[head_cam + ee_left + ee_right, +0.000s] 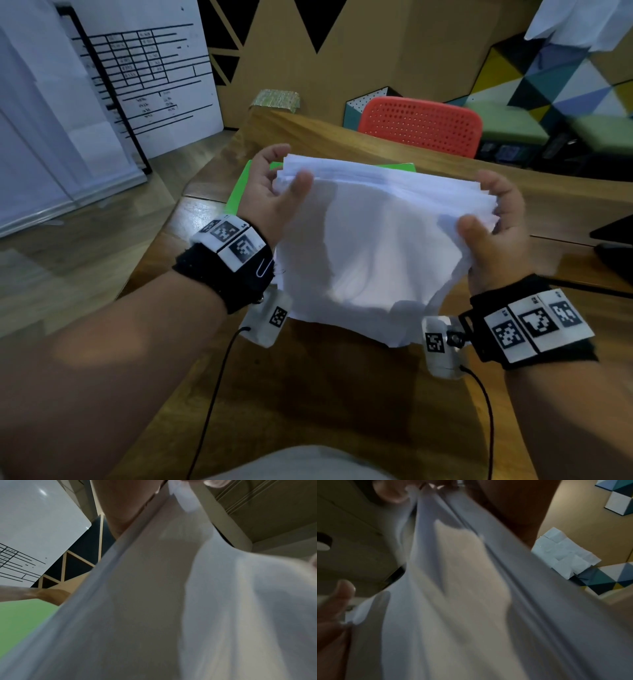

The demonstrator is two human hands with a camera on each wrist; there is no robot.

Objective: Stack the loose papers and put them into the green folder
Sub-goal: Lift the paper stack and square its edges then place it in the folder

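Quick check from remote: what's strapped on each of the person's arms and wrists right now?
Both forearms are bare, no sleeves. Each wrist carries a black band topped with white plates printed with black square markers. Under each wrist hangs a small white camera unit with its own marker and a thin black cable. The left band has a paperclip-like loop.

White papers (370, 240), green folder (239, 185), perforated red-orange chair (421, 126), brown wooden table (342, 394), black-and-white patterned wristbands (236, 246).
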